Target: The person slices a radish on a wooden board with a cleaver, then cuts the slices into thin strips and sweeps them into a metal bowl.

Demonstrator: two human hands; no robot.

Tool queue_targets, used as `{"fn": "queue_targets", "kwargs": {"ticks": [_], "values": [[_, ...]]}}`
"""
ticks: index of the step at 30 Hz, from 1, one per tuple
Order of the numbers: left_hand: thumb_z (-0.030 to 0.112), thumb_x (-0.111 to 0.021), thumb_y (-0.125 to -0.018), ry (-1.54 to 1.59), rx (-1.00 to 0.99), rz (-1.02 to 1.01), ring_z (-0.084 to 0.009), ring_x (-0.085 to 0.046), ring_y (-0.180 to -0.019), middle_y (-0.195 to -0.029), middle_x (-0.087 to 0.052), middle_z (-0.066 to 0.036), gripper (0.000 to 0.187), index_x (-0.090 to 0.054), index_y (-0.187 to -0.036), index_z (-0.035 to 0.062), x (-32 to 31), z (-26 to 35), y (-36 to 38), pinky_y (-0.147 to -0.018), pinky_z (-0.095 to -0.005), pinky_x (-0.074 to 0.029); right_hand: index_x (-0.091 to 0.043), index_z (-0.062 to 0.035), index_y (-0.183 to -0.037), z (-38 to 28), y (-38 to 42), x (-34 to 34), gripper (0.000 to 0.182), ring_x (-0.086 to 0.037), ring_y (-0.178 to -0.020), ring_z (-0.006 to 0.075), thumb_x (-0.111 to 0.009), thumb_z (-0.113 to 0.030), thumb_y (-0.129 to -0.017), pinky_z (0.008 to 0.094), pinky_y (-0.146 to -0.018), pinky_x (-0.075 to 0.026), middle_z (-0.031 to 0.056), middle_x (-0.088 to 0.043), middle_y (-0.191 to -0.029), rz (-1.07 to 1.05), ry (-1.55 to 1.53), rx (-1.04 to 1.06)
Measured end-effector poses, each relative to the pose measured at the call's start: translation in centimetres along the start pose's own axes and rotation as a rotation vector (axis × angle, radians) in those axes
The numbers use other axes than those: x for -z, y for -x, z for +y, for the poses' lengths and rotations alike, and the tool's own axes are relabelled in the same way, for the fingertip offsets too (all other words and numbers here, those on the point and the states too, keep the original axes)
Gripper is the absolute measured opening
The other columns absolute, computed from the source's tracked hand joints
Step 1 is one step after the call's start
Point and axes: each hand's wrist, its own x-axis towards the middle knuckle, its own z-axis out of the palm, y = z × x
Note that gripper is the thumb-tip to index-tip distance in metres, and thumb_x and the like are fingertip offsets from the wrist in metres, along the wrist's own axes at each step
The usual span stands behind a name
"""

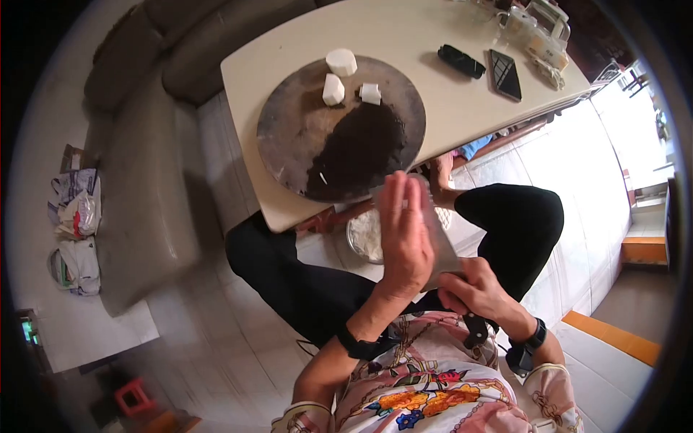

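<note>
My right hand is wrapped round the handle of a broad-bladed knife, held over my lap. Against the flat of its blade lies my left hand, fingers stretched out and pointing towards the table. Below the hands, a metal bowl with white pieces in it is partly hidden by my left hand. On the round board stand three white chunks: a larger one, a cut one and a small one. A thin white sliver lies on the board's dark wet patch.
The board rests on a cream table. A dark case, a phone and a clear jug are at its right. A sofa is on the left, with bags beyond. A red stool stands lower left.
</note>
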Motion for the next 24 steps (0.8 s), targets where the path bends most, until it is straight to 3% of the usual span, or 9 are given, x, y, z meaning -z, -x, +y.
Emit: {"fn": "queue_targets", "kwargs": {"ticks": [4,10,11,16,18,20,22,24], "values": [[0.002,-0.041,-0.093,0.060,0.050,-0.191,-0.0432,-0.034,-0.135,-0.144,-0.037,-0.027,0.045,-0.041,-0.137,-0.0074,-2.1,-0.4,1.4,-0.112,-0.0483,-0.028,-0.059,0.0014,-0.065,1.9,1.0,0.8,0.034,-0.048,-0.043,0.0084,-0.053,-0.019,-0.092,0.0250,-0.042,-0.037,0.0013,-0.052,-0.049,0.050,-0.085,-0.043],[0.001,-0.043,-0.091,0.059,0.241,-0.324,-0.0397,-0.042,-0.130,-0.139,-0.045,-0.025,0.043,-0.046,-0.134,-0.0057,-5.4,-7.5,6.5,-0.110,-0.0422,-0.033,-0.056,0.0029,-0.067,5.8,-3.7,0.6,0.026,-0.048,-0.042,0.0131,-0.055,-0.011,-0.088,0.0280,-0.041,-0.041,0.0070,-0.052,-0.052,0.049,-0.336,-0.294],[0.001,-0.043,-0.091,0.085,0.319,-0.310,-0.0386,-0.045,-0.127,-0.137,-0.047,-0.025,0.041,-0.049,-0.131,-0.0055,-5.7,-8.5,6.9,-0.108,-0.0407,-0.036,-0.054,0.0021,-0.070,7.1,-4.8,0.7,0.023,-0.048,-0.044,0.0128,-0.057,-0.012,-0.088,0.0285,-0.043,-0.043,0.0098,-0.056,-0.061,0.005,-0.394,-0.288],[0.008,-0.042,-0.095,0.076,0.460,-0.278,-0.0367,-0.057,-0.114,-0.122,-0.060,-0.023,0.037,-0.054,-0.129,-0.0001,-7.1,-13.2,8.3,-0.100,-0.0404,-0.043,-0.051,0.0036,-0.071,10.1,-8.4,0.3,0.021,-0.048,-0.041,0.0142,-0.058,-0.010,-0.085,0.0304,-0.038,-0.042,0.0116,-0.057,-0.058,0.020,-0.455,-0.330],[0.004,-0.043,-0.093,0.098,0.571,-0.268,-0.0367,-0.060,-0.105,-0.113,-0.063,-0.022,0.036,-0.054,-0.128,0.0004,-8.0,-15.3,9.2,-0.094,-0.0414,-0.046,-0.051,0.0040,-0.073,10.9,-8.9,0.2,0.018,-0.048,-0.041,0.0142,-0.058,-0.008,-0.084,0.0307,-0.037,-0.042,0.0119,-0.058,-0.059,0.036,-0.460,-0.359],[0.004,-0.042,-0.093,0.089,0.664,-0.235,-0.0326,-0.064,-0.098,-0.107,-0.066,-0.019,0.036,-0.057,-0.126,0.0046,-8.6,-18.1,10.4,-0.090,-0.0393,-0.048,-0.051,0.0042,-0.073,10.6,-8.6,0.2,0.017,-0.049,-0.041,0.0142,-0.057,-0.007,-0.085,0.0307,-0.037,-0.042,0.0119,-0.058,-0.059,0.017,-0.471,-0.397],[0.006,-0.045,-0.094,0.186,0.721,-0.167,-0.0266,-0.065,-0.095,-0.105,-0.068,-0.016,0.033,-0.058,-0.124,0.0010,-10.2,-23.4,13.7,-0.087,-0.0357,-0.050,-0.052,0.0044,-0.073,10.8,-8.3,0.5,0.017,-0.049,-0.041,0.0143,-0.057,-0.007,-0.085,0.0308,-0.037,-0.042,0.0119,-0.058,-0.059,-0.006,-0.482,-0.434],[0.009,-0.049,-0.094,0.471,1.033,-0.022,-0.0208,-0.065,-0.093,-0.100,-0.069,-0.013,0.031,-0.059,-0.122,-0.0029,-10.0,-24.4,14.2,-0.084,-0.0315,-0.051,-0.053,0.0046,-0.074,11.2,-8.1,0.6,0.016,-0.049,-0.040,0.0139,-0.056,-0.006,-0.085,0.0303,-0.037,-0.042,0.0114,-0.058,-0.059,-0.036,-0.447,-0.430]]}}
